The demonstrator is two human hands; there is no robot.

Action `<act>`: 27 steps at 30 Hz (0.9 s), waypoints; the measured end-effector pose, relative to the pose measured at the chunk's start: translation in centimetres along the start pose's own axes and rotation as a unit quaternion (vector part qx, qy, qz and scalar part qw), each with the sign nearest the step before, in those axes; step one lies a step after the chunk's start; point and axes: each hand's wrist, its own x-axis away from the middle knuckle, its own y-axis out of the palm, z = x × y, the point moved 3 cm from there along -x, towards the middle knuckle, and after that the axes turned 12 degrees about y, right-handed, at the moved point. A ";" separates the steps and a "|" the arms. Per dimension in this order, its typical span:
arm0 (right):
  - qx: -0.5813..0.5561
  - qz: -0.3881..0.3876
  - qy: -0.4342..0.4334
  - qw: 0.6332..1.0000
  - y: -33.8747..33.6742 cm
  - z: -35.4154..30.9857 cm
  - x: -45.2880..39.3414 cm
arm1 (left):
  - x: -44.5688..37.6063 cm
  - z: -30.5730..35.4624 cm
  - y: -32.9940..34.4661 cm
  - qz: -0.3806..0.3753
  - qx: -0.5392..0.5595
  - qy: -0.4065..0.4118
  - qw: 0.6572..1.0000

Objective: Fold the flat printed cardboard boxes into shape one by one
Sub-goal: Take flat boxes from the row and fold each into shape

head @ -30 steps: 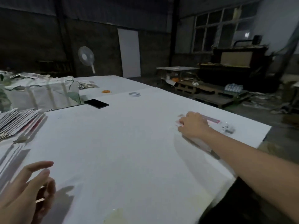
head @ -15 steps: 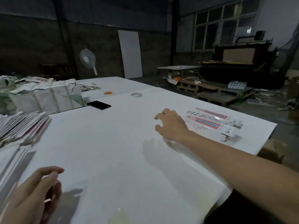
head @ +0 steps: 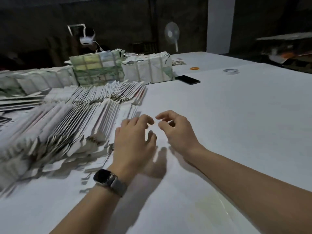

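Long rows of flat printed cardboard boxes (head: pixel 70 119) lie fanned across the left half of the white table (head: pixel 236 115). My left hand (head: pixel 133 142), a watch on its wrist, hovers at the right edge of these rows with fingers loosely spread and holds nothing. My right hand (head: pixel 175 130) is close beside it, just to the right, over bare table, its fingers loosely curled and empty. The two hands' fingertips nearly meet. The view is motion-blurred.
Wrapped bundles (head: pixel 146 70) of box stock stand at the back behind the rows. A black phone (head: pixel 187 79), an orange ring (head: pixel 194 68) and a tape roll (head: pixel 230 71) lie at the far right of the table. A fan (head: pixel 171 33) stands behind.
The view has swung left to the rows of flat boxes. My right hand left the folded box at the table's right and came across to my left hand, which moved forward.
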 end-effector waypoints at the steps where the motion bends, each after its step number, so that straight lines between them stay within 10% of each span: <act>1: -0.001 0.006 0.002 1.000 0.0 0.4 0.0 | 0.0 -0.6 0.0 -0.036 -0.074 -0.003 0.997; 12: -0.008 0.005 0.004 1.000 -0.2 1.4 -0.4 | 0.1 -4.4 1.4 -0.240 -0.296 -0.060 0.922; 27: -0.026 -0.006 -0.010 1.000 -0.1 1.4 -0.4 | -0.4 -1.2 0.3 -0.106 -0.181 0.054 0.976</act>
